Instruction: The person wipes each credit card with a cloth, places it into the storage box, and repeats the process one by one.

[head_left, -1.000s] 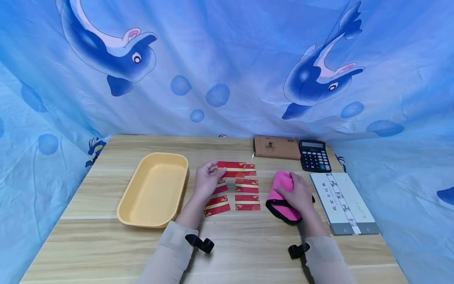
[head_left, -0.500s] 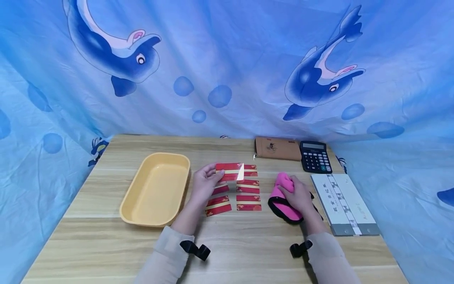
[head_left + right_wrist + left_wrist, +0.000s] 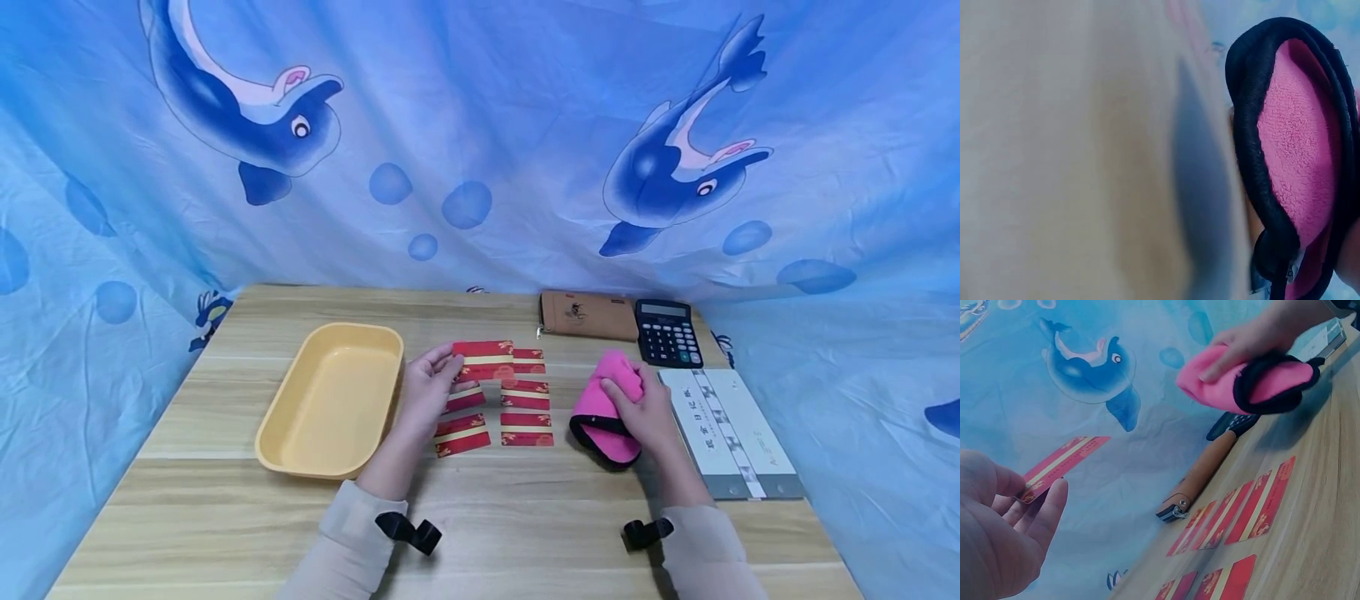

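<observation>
My left hand (image 3: 427, 390) pinches a red card (image 3: 483, 358) with a cream stripe between thumb and fingers, raised above the table. In the left wrist view that card (image 3: 1063, 465) is tilted. Several similar red cards (image 3: 525, 396) lie in two columns below and beside it, some partly hidden by the hand and held card. On the right, my right hand (image 3: 648, 412) grips a folded pink plush cloth item (image 3: 603, 392) with black edging, above the table. The right wrist view shows its pink lining (image 3: 1300, 137) and a small pale tag; its exact kind is unclear.
A yellow plastic tray (image 3: 330, 408) stands left of the cards. At the back right are a brown zip wallet (image 3: 588, 315) and a black calculator (image 3: 669, 333). White-and-grey booklets (image 3: 731, 433) lie at the right edge. A blue dolphin curtain surrounds the table.
My right hand has lifted the pink cloth item off the table and shifted slightly right, folding it more. My left hand keeps the card, which tilted, flashed a reflection and tilted back, moving slightly left.
</observation>
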Action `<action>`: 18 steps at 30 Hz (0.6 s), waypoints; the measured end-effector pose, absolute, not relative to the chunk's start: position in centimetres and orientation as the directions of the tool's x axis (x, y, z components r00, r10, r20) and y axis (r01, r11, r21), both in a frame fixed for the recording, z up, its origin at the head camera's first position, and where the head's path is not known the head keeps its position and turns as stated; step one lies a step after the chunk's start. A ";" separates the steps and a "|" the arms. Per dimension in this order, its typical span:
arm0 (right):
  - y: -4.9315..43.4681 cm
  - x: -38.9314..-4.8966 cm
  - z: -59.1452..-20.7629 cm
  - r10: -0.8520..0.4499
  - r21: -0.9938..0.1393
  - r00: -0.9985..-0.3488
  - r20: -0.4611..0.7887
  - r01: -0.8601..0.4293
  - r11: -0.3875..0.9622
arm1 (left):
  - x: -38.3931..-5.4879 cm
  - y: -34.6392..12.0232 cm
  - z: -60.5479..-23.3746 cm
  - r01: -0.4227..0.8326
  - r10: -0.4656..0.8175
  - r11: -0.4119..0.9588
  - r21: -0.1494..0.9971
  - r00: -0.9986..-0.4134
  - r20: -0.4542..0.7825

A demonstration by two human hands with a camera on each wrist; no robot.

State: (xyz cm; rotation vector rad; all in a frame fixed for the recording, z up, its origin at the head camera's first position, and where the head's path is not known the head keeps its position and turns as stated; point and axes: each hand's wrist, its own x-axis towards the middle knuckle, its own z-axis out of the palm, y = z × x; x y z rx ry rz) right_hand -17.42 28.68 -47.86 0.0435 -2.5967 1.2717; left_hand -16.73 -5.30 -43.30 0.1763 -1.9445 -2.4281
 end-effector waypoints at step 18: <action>26.4 -16.6 -44.0 0.051 -0.670 -0.855 0.516 -0.366 0.645 | -16.4 -5.4 -43.1 -0.065 -0.068 -0.208 0.976 -0.994 -0.081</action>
